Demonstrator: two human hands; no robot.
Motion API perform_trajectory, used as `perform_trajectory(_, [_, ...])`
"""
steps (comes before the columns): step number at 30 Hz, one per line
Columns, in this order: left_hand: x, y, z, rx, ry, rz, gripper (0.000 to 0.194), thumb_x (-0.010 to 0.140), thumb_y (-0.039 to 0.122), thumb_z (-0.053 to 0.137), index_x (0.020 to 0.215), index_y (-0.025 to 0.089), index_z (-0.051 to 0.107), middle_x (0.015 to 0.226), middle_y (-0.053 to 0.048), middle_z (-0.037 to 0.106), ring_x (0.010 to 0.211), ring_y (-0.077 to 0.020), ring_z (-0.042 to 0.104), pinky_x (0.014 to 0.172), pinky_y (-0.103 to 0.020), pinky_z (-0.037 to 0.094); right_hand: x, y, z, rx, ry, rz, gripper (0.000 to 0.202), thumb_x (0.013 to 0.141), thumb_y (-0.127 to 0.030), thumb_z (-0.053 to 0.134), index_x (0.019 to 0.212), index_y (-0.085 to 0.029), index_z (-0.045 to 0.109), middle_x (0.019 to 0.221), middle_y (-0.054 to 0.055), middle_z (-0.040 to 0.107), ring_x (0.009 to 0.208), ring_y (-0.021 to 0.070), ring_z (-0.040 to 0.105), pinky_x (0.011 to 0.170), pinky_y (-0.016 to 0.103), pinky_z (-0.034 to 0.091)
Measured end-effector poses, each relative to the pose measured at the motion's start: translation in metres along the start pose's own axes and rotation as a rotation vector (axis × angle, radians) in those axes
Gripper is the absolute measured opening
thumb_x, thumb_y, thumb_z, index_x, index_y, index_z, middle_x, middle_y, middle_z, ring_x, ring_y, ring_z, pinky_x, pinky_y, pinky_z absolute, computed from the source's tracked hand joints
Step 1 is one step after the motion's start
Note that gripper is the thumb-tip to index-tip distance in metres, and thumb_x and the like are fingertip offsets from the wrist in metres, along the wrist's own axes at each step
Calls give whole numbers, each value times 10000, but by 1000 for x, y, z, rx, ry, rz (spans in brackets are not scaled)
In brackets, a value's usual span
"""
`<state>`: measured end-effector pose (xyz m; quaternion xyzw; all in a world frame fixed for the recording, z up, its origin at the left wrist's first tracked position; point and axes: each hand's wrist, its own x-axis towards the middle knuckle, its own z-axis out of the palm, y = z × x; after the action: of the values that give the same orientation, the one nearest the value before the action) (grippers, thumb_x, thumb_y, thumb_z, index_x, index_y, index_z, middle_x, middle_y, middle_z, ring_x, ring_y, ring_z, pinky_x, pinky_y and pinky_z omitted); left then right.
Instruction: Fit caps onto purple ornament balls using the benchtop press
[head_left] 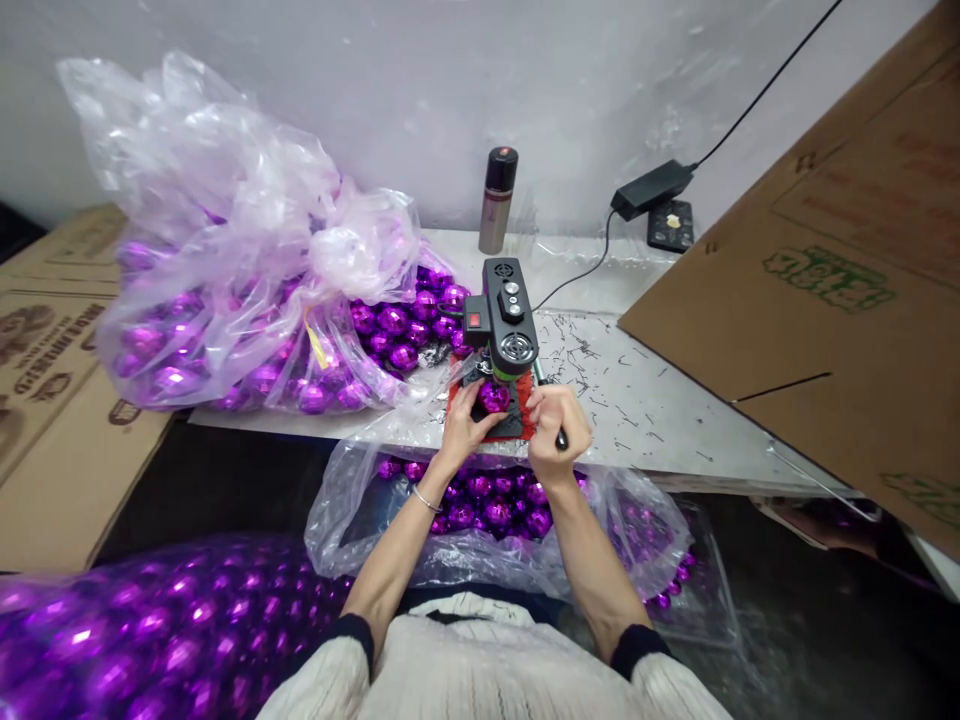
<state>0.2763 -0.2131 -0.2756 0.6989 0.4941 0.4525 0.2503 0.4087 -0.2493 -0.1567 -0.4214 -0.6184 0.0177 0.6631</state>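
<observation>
A shiny purple bauble [494,397] sits under the head of a small black bench press machine [510,310]. Thumb and fingers of my left hand [469,420] close around its left and near sides, keeping it on the machine's dark base. On the right, my right hand [559,425] is wrapped round the black-ended lever handle [562,438] of the machine. A red mat [454,405] shows beneath the base. Just below the table edge, an open clear plastic bag [352,510] holds many purple baubles between my forearms.
A large clear bag [247,240] of purple baubles leans at the back left. Behind the machine stand a spray can [497,200] and a black power adapter [651,190]. Cardboard boxes [810,280] flank the table. Small dark scraps [600,385] litter the white tabletop [675,440].
</observation>
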Motion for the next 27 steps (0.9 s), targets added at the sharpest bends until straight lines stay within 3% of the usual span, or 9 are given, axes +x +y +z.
perform_trajectory(3, [-25,5,-10,111,-20,88,751,905,536,700,1519,199,430,1394,-186,624,1321,-328,602,1123,-525,480,13,-11,-5,4,-44,68,291,989,-169,468,716,-220,555,709,10,618,704,155,611,659,322,467])
perform_trajectory(5, [-41,9,-25,202,-56,160,945,842,631,724,1578,181,339,1465,-226,557,1378,-369,548,1137,-555,457,12,-11,-6,13,-52,51,282,985,-158,476,725,-220,565,714,7,625,702,151,607,657,318,460])
perform_trajectory(8, [-42,16,-57,337,-22,211,1035,826,683,705,1607,156,277,1539,-249,480,1427,-393,491,1144,-561,438,2,-4,-4,8,-39,12,282,978,-136,474,723,-219,561,708,6,625,685,149,603,640,315,448])
perform_trajectory(11, [-4,18,-88,536,126,113,595,1002,441,550,1506,136,466,1487,-229,549,1378,-355,540,1148,-521,427,-6,1,-1,8,-11,-6,295,976,-133,472,704,-221,543,681,-1,604,673,150,603,633,315,447])
perform_trajectory(13, [33,18,-101,685,169,-80,459,1029,304,474,1430,95,551,1427,-250,594,1305,-357,595,1101,-500,458,-7,2,1,14,3,-9,304,978,-135,468,693,-221,532,670,-5,590,670,150,604,628,313,445])
perform_trajectory(18, [94,18,-108,868,-33,-548,462,1056,377,434,1282,19,619,1124,-282,724,1081,-390,712,919,-488,545,-6,1,1,-5,-2,0,307,981,-149,466,689,-224,528,677,-1,595,678,153,606,630,318,448])
perform_trajectory(20, [100,17,-108,837,-80,-584,513,1044,456,468,1252,15,624,1111,-287,725,1075,-404,717,909,-495,551,-6,1,0,-14,-12,-5,303,979,-151,468,692,-223,531,681,3,604,679,154,609,630,321,450])
perform_trajectory(23, [96,14,-112,645,-57,-484,527,974,427,632,1321,31,592,1250,-294,681,1175,-397,685,989,-493,530,-5,1,-1,-10,-13,-26,296,974,-146,473,695,-222,533,674,1,608,670,152,613,619,320,451])
perform_trajectory(27, [72,15,-106,32,68,-380,566,887,396,748,1363,128,599,1372,-208,654,1257,-313,657,1088,-442,506,4,-3,-3,2,-30,-38,286,973,-139,484,703,-218,536,681,0,616,667,149,617,605,313,446])
